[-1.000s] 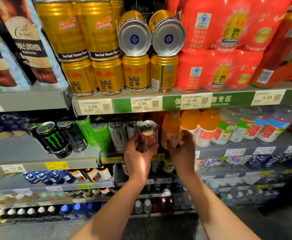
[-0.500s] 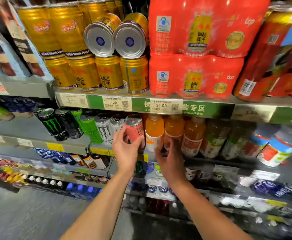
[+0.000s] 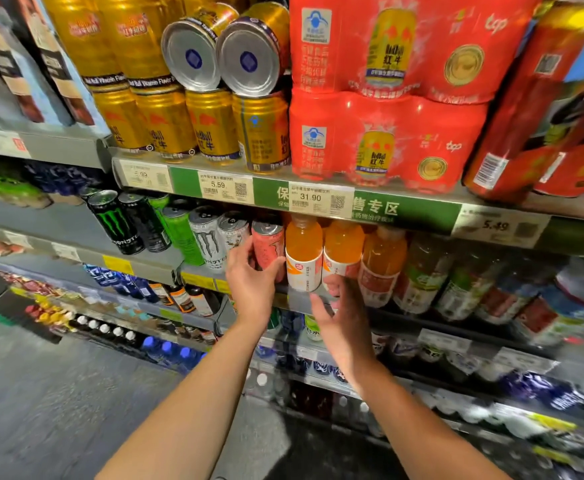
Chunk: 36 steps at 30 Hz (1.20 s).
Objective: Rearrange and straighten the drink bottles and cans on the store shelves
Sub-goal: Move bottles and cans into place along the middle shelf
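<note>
A pink-red aluminium drink can (image 3: pixel 268 245) stands upright on the second shelf (image 3: pixel 297 299), last in a row of tall energy-drink cans and touching a clear plastic bottle of orange drink with a white label (image 3: pixel 303 254) on its right. The person's left hand (image 3: pixel 250 277) grasps the can low on its body, thumb and fingers curled round it. The can's long axis is vertical and it sits directly ahead of that hand, so any turn or nudge to square its label falls to the left hand, the nearer of the two.

The right hand (image 3: pixel 339 317) hangs released, fingers spread and loosely straight, just below and in front of the orange bottles, holding nothing. Its fingertips look close to the shelf lip; whether they touch it cannot be told.

Against the view half a second ago, the right hand has dropped away from the bottle it was touching and opened, while the left keeps its grip on the can in much the same spot. Above, gold cans (image 3: pixel 211 128) and red shrink-wrapped multipacks (image 3: pixel 384 136) fill the upper shelf.
</note>
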Motion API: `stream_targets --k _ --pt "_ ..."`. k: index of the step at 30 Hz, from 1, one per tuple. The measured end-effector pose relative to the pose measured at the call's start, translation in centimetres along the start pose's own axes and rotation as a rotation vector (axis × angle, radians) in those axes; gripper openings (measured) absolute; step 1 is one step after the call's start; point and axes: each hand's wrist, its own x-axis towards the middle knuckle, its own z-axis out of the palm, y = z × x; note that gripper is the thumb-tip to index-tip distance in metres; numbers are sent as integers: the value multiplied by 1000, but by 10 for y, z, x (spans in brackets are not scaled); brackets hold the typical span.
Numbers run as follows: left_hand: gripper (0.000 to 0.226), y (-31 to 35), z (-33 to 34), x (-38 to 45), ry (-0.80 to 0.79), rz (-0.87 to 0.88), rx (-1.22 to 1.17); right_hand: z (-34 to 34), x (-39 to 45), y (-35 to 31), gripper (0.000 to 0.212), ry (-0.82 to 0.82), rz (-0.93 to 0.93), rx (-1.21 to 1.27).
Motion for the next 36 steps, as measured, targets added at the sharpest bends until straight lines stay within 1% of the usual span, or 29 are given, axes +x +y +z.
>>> stream_targets --k 3,6,8,11,13,15,18,20,23,25,26,27,29,31,36 --pt "64 -6 1 -4 0 -18 4 -2 3 -1 27 14 -31 -61" --pt "64 -4 2 -5 3 -83 -69 -2 6 -1 23 49 -65 -97" --pt "63 -3 1 -5 -4 -89 -90 -2 6 -1 19 76 -75 -125" --pt "60 -11 2 -4 -35 -74 -123 -1 4 -2 19 138 -115 -169" --pt "58 -13 0 -6 -44 -68 -139 -1 3 -2 22 195 -74 -176" --pt "57 -13 -3 -8 -47 -70 -168 -6 2 -5 24 247 11 -152" --pt "53 -12 -7 -14 -82 -75 -199 -14 -2 -9 17 344 75 -102" --pt "43 -13 -7 -21 -142 -28 -203 -19 -4 -9 16 413 87 -134" --pt "29 -5 -9 -39 -272 -28 -258 -23 -8 -2 25 485 110 -179" --pt "29 -2 -7 -52 -341 16 -303 -25 -16 -2 38 521 157 -160" --pt "31 0 -6 -60 -380 34 -318 -27 -21 -2 42 541 174 -167" --pt "31 2 -6 -66 -423 40 -325 -30 -26 -3 39 565 180 -189" --pt "30 8 -3 -77 -511 47 -337 -39 -36 -3 23 610 179 -215" --pt "33 15 1 -86 -595 77 -346 -51 -41 -3 14 646 181 -209" --pt "33 30 15 -107 -733 105 -315 -83 -57 3 20 749 125 -322"
